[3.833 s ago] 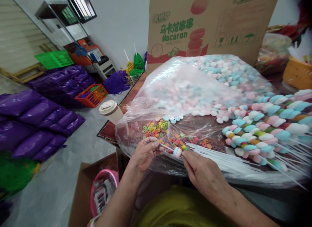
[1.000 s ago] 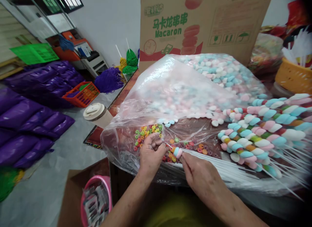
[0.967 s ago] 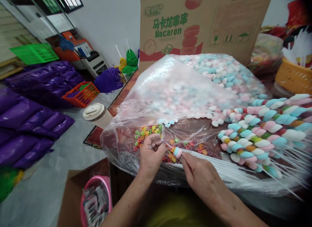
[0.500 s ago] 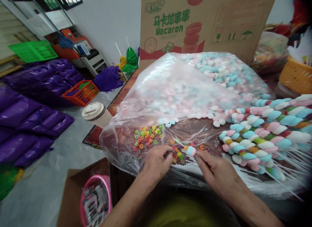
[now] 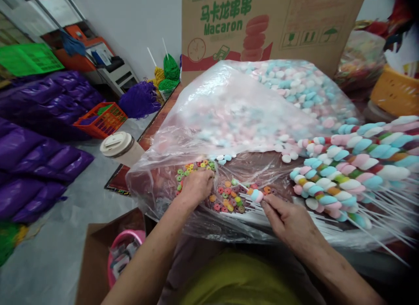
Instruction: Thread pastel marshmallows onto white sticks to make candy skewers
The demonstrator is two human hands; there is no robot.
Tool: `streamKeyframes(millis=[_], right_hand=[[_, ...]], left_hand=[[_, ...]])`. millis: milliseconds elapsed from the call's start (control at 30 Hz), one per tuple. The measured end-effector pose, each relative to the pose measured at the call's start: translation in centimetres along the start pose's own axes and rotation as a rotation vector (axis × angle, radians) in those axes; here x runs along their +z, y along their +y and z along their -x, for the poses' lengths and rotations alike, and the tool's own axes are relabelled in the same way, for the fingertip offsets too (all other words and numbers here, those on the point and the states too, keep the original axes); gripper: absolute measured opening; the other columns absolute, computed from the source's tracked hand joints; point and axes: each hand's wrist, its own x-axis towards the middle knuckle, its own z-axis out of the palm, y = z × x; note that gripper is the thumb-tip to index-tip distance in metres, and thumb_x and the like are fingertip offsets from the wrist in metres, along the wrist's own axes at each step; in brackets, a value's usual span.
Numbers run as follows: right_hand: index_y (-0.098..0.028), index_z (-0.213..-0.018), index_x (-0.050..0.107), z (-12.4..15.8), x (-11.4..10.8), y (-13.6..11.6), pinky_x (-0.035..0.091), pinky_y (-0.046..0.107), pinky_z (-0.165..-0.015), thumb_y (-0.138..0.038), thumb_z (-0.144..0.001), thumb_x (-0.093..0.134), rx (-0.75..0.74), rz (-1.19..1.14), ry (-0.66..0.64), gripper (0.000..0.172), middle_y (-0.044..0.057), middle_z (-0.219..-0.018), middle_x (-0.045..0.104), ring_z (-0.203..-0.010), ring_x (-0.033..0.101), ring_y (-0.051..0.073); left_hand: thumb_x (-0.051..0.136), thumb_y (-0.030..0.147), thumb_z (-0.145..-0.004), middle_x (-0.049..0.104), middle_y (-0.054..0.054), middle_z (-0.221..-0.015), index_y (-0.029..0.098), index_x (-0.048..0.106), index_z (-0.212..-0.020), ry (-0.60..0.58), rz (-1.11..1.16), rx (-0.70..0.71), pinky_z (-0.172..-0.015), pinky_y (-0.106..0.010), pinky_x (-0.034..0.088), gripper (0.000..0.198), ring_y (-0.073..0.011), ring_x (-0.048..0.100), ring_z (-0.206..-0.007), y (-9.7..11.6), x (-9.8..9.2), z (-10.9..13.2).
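In my right hand (image 5: 282,211) is a white stick with a blue, white and pink marshmallow (image 5: 257,195) and an orange candy ring on it. Its bare end points up and left over a small heap of coloured candy rings (image 5: 225,199). My left hand (image 5: 199,182) reaches onto another heap of rings (image 5: 182,173) to the left, fingers curled together and pointing down; the fingertips are hidden. A bundle of plain white sticks (image 5: 258,215) lies below the marshmallow. At the right, finished marshmallow skewers (image 5: 340,174) are piled up, sticks pointing toward me.
A large clear bag of marshmallows (image 5: 255,108) spreads over the table before a Macaron carton (image 5: 278,29). A lidded cup (image 5: 121,147) stands at the left table edge. Below are a pink basin (image 5: 113,261) in a box and purple packs (image 5: 36,165). An orange basket (image 5: 396,93) sits right.
My left hand has moved left and up, from near the skewer to the left heap of candy rings. My right hand still holds the skewer in nearly the same place. The view has shifted slightly.
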Motion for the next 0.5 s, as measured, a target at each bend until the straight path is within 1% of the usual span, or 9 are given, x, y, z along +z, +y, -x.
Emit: streamKeyframes(millis=[67, 133, 200, 267, 333, 400, 500], right_hand=[[-0.020, -0.072, 0.056, 0.0, 0.2, -0.3, 0.032, 0.023, -0.050, -0.036, -0.086, 0.034, -0.002, 0.001, -0.018, 0.030, 0.001, -0.055, 0.057, -0.047, 0.047, 0.013], [-0.020, -0.073, 0.056, 0.0, 0.3, -0.7, 0.032, 0.023, -0.051, -0.035, -0.086, 0.034, -0.012, 0.001, -0.017, 0.029, 0.002, -0.057, 0.058, -0.049, 0.048, 0.013], [-0.019, -0.072, 0.056, 0.1, 0.1, -0.9, 0.031, 0.024, -0.051, -0.034, -0.086, 0.034, -0.013, 0.005, 0.001, 0.029, 0.001, -0.058, 0.058, -0.049, 0.048, 0.013], [-0.019, -0.073, 0.056, 0.3, -0.2, -0.8, 0.030, 0.024, -0.051, -0.034, -0.086, 0.035, -0.005, 0.012, 0.016, 0.029, 0.002, -0.059, 0.057, -0.049, 0.047, 0.012], [-0.019, -0.073, 0.056, 0.6, -0.3, -0.7, 0.030, 0.024, -0.050, -0.034, -0.085, 0.035, 0.008, 0.025, 0.010, 0.029, 0.002, -0.059, 0.057, -0.048, 0.046, 0.012], [-0.019, -0.073, 0.056, 0.9, -0.2, -0.7, 0.030, 0.024, -0.051, -0.032, -0.086, 0.035, 0.010, 0.033, -0.010, 0.028, 0.002, -0.060, 0.059, -0.050, 0.048, 0.013], [-0.019, -0.073, 0.057, 1.1, -0.2, -1.0, 0.031, 0.024, -0.053, -0.031, -0.086, 0.035, -0.009, 0.040, -0.018, 0.028, 0.003, -0.063, 0.061, -0.054, 0.052, 0.014]], left_hand=[[0.041, 0.025, -0.080, 0.064, -0.005, -0.090, 0.022, 0.063, -0.084, -0.010, -0.014, -0.041, -0.065, -0.029, 0.044, 0.023, -0.0206, 0.060, -0.082, 0.3, 0.0, 0.1], [0.040, 0.026, -0.081, 0.064, -0.006, -0.090, 0.021, 0.063, -0.083, -0.018, -0.048, -0.128, -0.063, -0.030, 0.044, 0.024, -0.0223, 0.060, -0.081, 0.4, 0.0, 0.1], [0.038, 0.028, -0.082, 0.064, -0.008, -0.090, 0.020, 0.064, -0.084, -0.014, -0.072, -0.230, -0.062, -0.031, 0.044, 0.027, -0.0231, 0.060, -0.079, 0.2, 0.0, 0.1], [0.037, 0.031, -0.084, 0.064, -0.009, -0.092, 0.019, 0.064, -0.084, 0.015, -0.067, -0.295, -0.064, -0.031, 0.044, 0.029, -0.0223, 0.060, -0.080, -0.3, 0.0, 0.4], [0.035, 0.033, -0.085, 0.064, -0.008, -0.091, 0.020, 0.064, -0.082, 0.046, -0.029, -0.284, -0.068, -0.029, 0.044, 0.032, -0.0207, 0.059, -0.081, -0.8, 0.1, 0.7], [0.033, 0.034, -0.086, 0.063, -0.007, -0.088, 0.020, 0.063, -0.081, 0.055, 0.025, -0.223, -0.070, -0.029, 0.043, 0.034, -0.0194, 0.059, -0.082, -1.3, 0.3, 1.0], [0.039, 0.034, -0.083, 0.061, -0.006, -0.088, 0.021, 0.063, -0.083, 0.060, 0.069, -0.167, -0.072, -0.028, 0.043, 0.027, -0.0189, 0.058, -0.081, -1.4, 0.6, 1.3]])
